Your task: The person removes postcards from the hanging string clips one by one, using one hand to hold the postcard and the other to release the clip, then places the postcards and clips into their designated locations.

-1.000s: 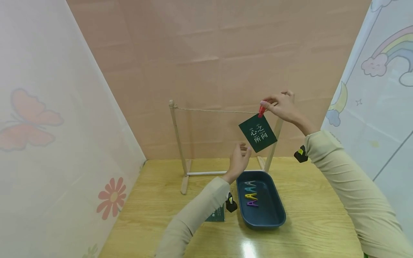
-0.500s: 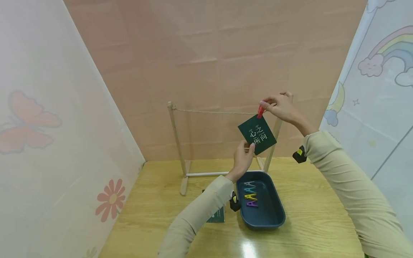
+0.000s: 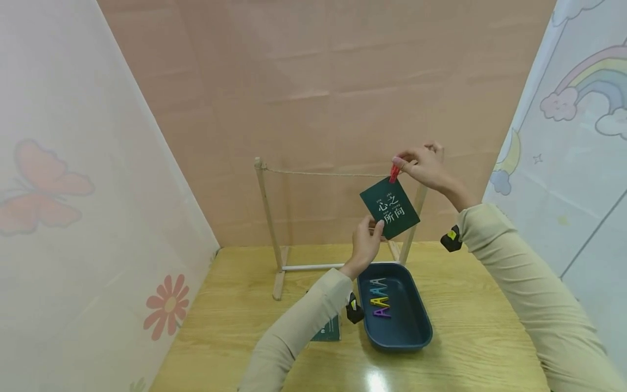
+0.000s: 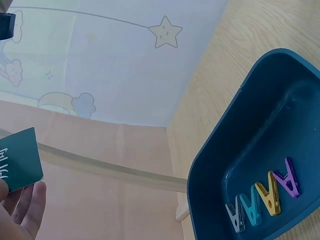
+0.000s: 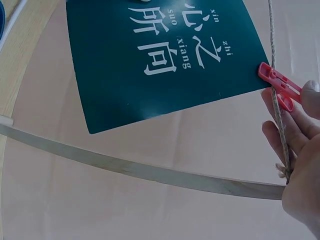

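A dark green card (image 3: 390, 209) with white characters hangs tilted at the right part of the rope (image 3: 323, 173). My left hand (image 3: 365, 243) pinches the card's lower left edge, thumb in front and fingers behind. At the card's top corner, my right hand (image 3: 425, 167) pinches a red clothespin (image 3: 394, 172) between thumb and fingers. In the right wrist view the clothespin (image 5: 280, 85) lies across the rope (image 5: 274, 45), one tip over the card's corner. I cannot tell whether it clamps both. The left wrist view shows only part of the card (image 4: 22, 160) above my fingertips.
A wooden frame (image 3: 266, 218) holds the rope. In front of it sits a dark blue tray (image 3: 401, 340) with several coloured clothespins (image 3: 379, 301) along its left side. Another green card (image 3: 330, 330) lies on the table (image 3: 220, 337), partly under my left sleeve.
My left hand has come up and right to the card and taken hold of its lower left edge. My right hand has stayed on the red clothespin at the rope.
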Action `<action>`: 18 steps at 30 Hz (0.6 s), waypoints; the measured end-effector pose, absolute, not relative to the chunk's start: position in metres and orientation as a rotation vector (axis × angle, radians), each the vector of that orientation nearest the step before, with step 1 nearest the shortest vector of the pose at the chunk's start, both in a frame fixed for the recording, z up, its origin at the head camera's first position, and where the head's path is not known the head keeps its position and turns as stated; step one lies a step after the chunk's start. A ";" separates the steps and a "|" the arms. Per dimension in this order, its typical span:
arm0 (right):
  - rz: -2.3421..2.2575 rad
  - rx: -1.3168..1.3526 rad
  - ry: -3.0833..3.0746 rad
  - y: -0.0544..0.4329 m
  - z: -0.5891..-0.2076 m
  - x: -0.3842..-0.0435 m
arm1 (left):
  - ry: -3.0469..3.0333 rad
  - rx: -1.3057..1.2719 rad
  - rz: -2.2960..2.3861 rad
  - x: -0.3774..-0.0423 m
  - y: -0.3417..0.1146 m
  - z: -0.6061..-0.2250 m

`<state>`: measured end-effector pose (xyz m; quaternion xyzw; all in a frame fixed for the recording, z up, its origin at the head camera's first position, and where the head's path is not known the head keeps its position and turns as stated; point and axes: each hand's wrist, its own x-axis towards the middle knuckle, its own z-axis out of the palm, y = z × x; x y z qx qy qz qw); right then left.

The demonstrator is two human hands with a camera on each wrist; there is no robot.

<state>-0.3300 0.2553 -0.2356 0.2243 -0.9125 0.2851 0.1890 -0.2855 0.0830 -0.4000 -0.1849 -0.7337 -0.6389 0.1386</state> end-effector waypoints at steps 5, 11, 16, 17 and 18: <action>0.805 0.597 -2.514 0.253 -0.239 -0.333 | -2.116 -0.528 -1.873 -0.285 0.084 -0.398; 0.842 0.517 -2.475 0.246 -0.245 -0.332 | -2.084 -0.537 -1.926 -0.283 0.084 -0.398; 0.845 0.491 -2.425 0.244 -0.250 -0.335 | -2.086 -0.517 -1.925 -0.283 0.084 -0.400; 0.842 0.485 -2.419 0.244 -0.251 -0.336 | -2.085 -0.516 -1.922 -0.283 0.084 -0.400; 0.844 0.481 -2.416 0.245 -0.251 -0.336 | -2.088 -0.513 -1.916 -0.284 0.084 -0.400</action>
